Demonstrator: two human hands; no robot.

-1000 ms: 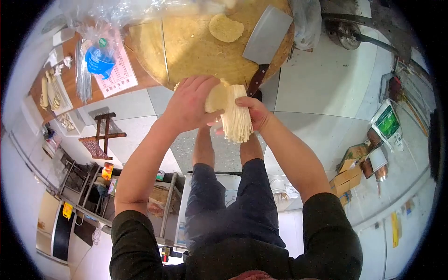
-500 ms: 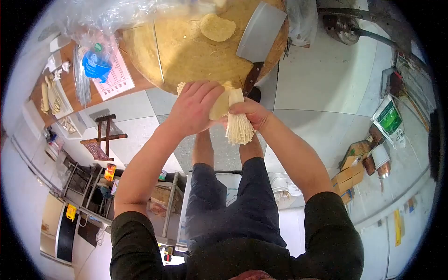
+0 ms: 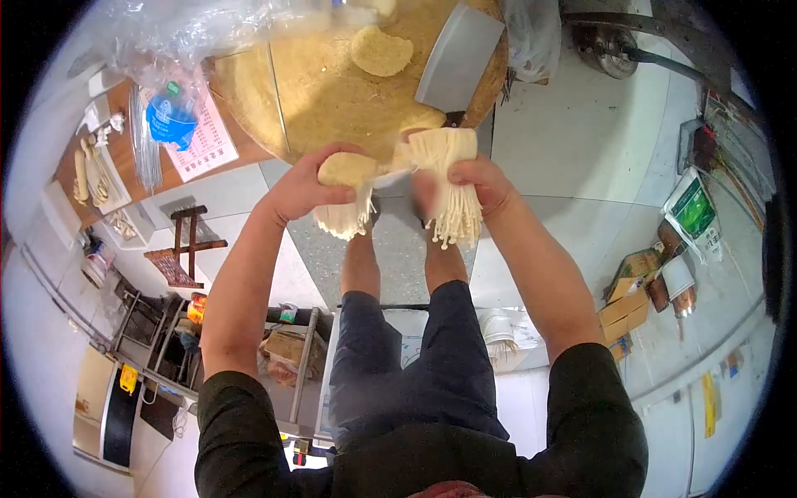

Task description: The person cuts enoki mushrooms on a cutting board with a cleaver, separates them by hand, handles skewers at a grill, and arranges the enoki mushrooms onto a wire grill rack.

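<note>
Two bunches of pale enoki mushrooms are held apart just off the near edge of the round wooden board (image 3: 332,91). My left hand (image 3: 303,187) is closed around the smaller bunch (image 3: 347,173), its cut base facing up. In my right hand (image 3: 481,183) is the larger bunch (image 3: 448,149), its thin stems and small caps hanging down. Some blurred strands stretch between the two. On the board, a round cut slice (image 3: 382,51) lies beside a cleaver (image 3: 461,58), whose handle is partly hidden behind the larger bunch.
Clear plastic bags (image 3: 224,33) lie along the board's far left. A printed sheet (image 3: 207,149), a blue-labelled plastic bag (image 3: 172,120) and metal skewers (image 3: 144,141) are on the left table. A folding stool (image 3: 184,249) stands on the floor at left.
The mushrooms, earlier held close together, are now in two bunches. My left hand has moved left and turned, showing the bunch's base; my right hand has shifted right with the other.
</note>
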